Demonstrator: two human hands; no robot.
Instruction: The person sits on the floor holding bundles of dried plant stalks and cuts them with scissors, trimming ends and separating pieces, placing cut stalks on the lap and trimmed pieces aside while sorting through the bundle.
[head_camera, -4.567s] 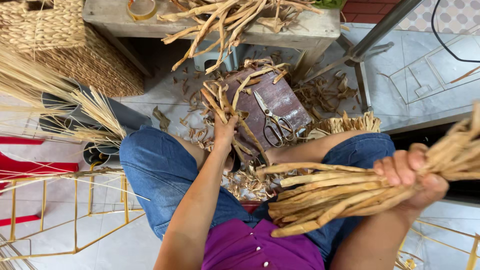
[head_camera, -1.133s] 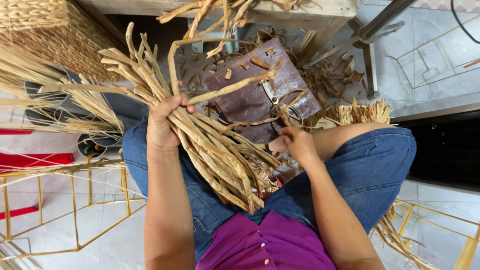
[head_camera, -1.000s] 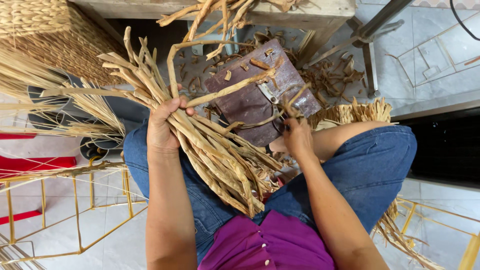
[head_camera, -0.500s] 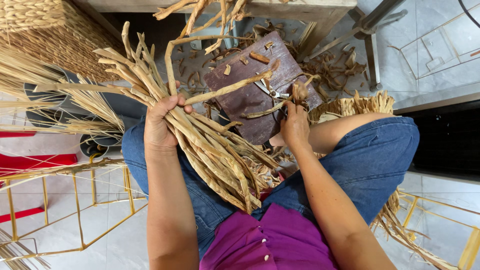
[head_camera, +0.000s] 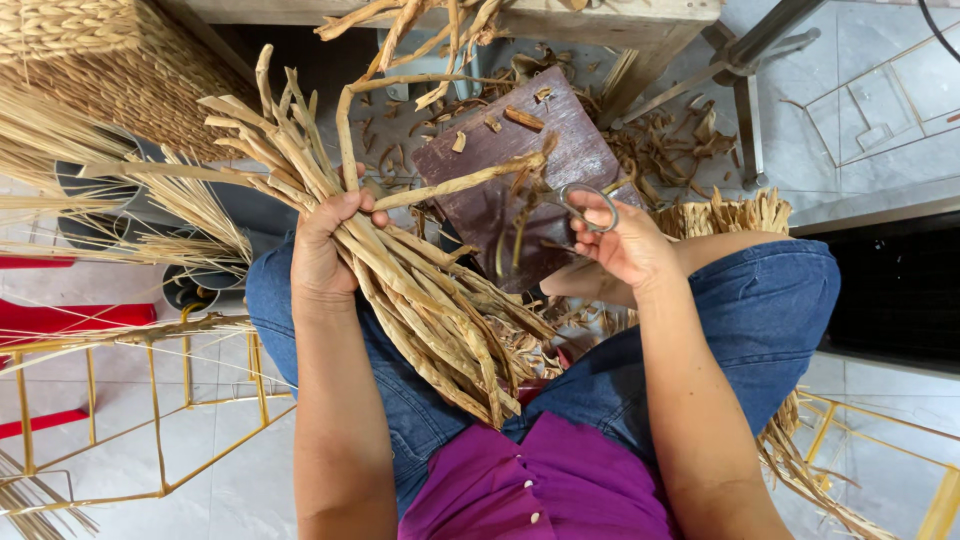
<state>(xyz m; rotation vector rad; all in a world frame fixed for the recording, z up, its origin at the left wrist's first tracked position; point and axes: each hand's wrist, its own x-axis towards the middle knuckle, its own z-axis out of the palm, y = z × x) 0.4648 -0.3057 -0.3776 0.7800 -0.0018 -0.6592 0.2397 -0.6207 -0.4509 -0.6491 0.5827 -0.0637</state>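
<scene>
We see the bundle of dried stalks (head_camera: 420, 290) clamped in the left hand (head_camera: 325, 245), grip fully closed round its middle. Long axis runs from the lap up and away past the grip. One bent stalk (head_camera: 460, 185) sticks out sideways toward the right hand (head_camera: 625, 245), which has fingers through the handles of the scissors (head_camera: 585, 205), blades hidden. Right hand is nearer that stalk's tip. Beyond both lies a dark wooden board (head_camera: 510, 165).

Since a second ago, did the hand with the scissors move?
Yes. The right hand lifted the scissors off the brown board and now holds them up above the board's near edge, closer to the knee.
</scene>
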